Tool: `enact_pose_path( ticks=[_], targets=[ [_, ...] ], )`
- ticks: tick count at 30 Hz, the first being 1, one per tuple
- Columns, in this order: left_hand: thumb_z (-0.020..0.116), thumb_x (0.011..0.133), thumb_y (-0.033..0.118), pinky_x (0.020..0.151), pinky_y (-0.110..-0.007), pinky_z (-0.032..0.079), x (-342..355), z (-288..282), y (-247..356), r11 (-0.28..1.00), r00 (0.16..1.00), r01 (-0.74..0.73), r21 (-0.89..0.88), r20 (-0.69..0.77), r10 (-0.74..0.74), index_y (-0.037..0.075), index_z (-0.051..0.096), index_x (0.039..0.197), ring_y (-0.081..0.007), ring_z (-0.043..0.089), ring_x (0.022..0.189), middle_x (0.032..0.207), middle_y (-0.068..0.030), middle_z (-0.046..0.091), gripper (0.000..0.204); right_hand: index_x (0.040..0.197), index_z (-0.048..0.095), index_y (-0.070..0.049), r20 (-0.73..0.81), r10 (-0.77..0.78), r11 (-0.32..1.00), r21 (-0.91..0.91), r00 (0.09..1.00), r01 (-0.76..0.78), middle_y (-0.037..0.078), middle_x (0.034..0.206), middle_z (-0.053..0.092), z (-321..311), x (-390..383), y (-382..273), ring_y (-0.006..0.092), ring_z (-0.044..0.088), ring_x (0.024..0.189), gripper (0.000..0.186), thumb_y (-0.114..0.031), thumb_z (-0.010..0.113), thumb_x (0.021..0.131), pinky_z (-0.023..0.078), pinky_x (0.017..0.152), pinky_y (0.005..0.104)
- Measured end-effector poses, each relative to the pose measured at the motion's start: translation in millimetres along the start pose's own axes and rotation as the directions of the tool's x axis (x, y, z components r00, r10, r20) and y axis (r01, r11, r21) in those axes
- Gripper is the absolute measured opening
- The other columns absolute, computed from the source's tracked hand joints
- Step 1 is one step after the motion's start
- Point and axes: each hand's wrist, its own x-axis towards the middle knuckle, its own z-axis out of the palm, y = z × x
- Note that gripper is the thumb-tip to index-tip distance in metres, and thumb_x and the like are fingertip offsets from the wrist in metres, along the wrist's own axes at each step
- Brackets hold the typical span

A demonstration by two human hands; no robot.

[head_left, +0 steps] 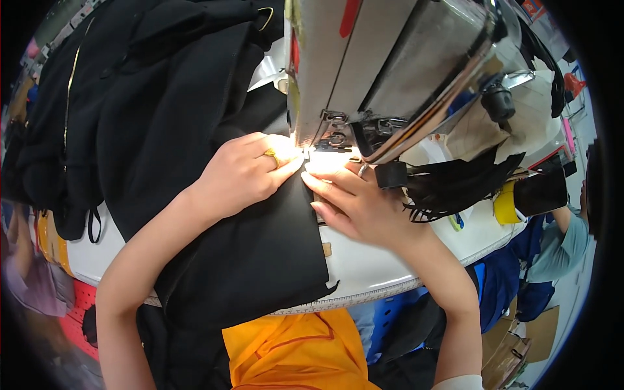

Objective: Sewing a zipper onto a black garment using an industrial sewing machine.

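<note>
A sewing machine (344, 65) stands over the white work surface (409, 268), its lamp glaring on the needle area. Under it lies a piece of black fabric (247, 266) that hangs over the front edge. My left hand (240, 172), with a yellow ring, has its fingers bent together on the fabric, just left of the presser foot (309, 153). My right hand (351, 205) rests just right of the fabric's edge, fingers spread, fingertips at the lit seam below the foot. The glare hides exactly what the fingertips touch.
A pile of black garments (123, 97) fills the upper left. Black strips (458, 185), a yellow tape roll (506, 203) and a dark flat object (543, 192) sit at right. A ruler strip runs along the front edge. Other people (556, 247) are at both sides.
</note>
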Motion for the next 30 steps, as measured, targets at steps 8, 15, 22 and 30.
enact_pose_path(
  ticks=[8, 15, 22, 30],
  targets=[
    [0.063, 0.071, 0.013, 0.072, -0.026, 0.049, 1.7, 4.9, 0.1, 0.995, 0.995, 0.093, -0.029, -0.028, -0.094, 0.011, 0.071, 0.096, -0.0140, 0.059, 0.079, 0.077, 0.0023, 0.061, 0.026, 0.109, 0.067, -0.016, -0.043, 0.025, 0.961, 0.275, 0.999, -0.012, 0.001, 0.106, 0.062, -0.6, 0.5, 12.2, 0.0184, 0.059, 0.094, 0.029, -0.012, 0.068, 0.080, 0.048, 0.077, 0.0301],
    [0.061, 0.072, 0.007, 0.076, -0.027, 0.051, -4.1, 3.3, -20.8, 0.994, 0.994, 0.112, -0.015, 0.001, -0.112, 0.012, 0.071, 0.095, -0.0136, 0.062, 0.090, 0.089, 0.0027, 0.067, 0.026, 0.121, 0.060, -0.009, 0.118, 0.034, 0.988, 0.145, 0.992, -0.051, 0.004, 0.122, 0.058, -34.8, -28.4, -49.0, 0.0235, 0.055, 0.105, 0.051, -0.030, 0.072, 0.076, 0.045, 0.088, 0.0351],
    [0.067, 0.081, 0.028, 0.088, -0.035, 0.048, 1.5, -7.6, -4.7, 0.902, 0.922, 0.375, -0.214, 0.184, -0.340, 0.009, 0.068, 0.098, -0.0197, 0.060, 0.099, 0.093, -0.0042, 0.067, 0.026, 0.127, 0.058, -0.011, 0.168, 0.066, 0.972, 0.210, 0.984, -0.101, 0.009, 0.133, 0.053, -30.8, -43.0, -59.6, 0.0278, 0.048, 0.122, 0.060, -0.030, 0.074, 0.072, 0.035, 0.104, 0.0420],
    [0.074, 0.076, 0.023, 0.069, -0.031, 0.046, 1.9, -32.6, 44.3, 0.716, 0.944, 0.312, -0.624, 0.289, -0.159, 0.011, 0.064, 0.099, -0.0200, 0.055, 0.083, 0.095, -0.0027, 0.055, 0.028, 0.120, 0.060, -0.010, 0.042, 0.176, 0.948, 0.263, 0.984, -0.181, 0.008, 0.121, 0.057, -26.1, -50.4, -63.9, 0.0280, 0.053, 0.113, 0.060, -0.024, 0.081, 0.066, 0.041, 0.097, 0.0396]
  ],
)
